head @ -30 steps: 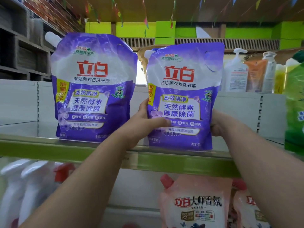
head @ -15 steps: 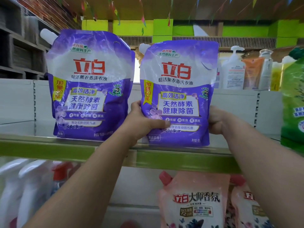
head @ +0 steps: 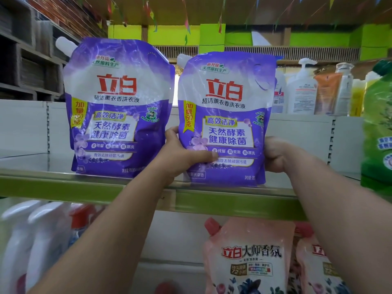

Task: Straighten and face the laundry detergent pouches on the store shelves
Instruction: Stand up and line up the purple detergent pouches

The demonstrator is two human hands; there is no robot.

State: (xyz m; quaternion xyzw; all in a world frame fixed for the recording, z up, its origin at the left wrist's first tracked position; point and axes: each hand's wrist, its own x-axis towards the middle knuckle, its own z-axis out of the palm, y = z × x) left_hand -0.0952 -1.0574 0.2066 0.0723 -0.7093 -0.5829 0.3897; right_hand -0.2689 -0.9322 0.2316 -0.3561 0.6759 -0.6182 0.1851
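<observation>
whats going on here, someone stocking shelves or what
A person is tidying a store shelf. Both hands are on the right purple pouch: the left hand grips its lower left edge with the thumb across the front, and the right hand holds its right edge. The pouch stands upright, label forward, beside a matching left pouch that already faces out. Pink pouches sit on the shelf below.

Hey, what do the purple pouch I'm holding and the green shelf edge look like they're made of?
Purple pouch: seemingly thin, glossy plastic film; it shows creases and bright glare streaks, and it dents under the left hand and right hand. Shelf edge: a smooth, semi-gloss green strip, possibly plastic or painted metal; the look leaves it open.
</observation>
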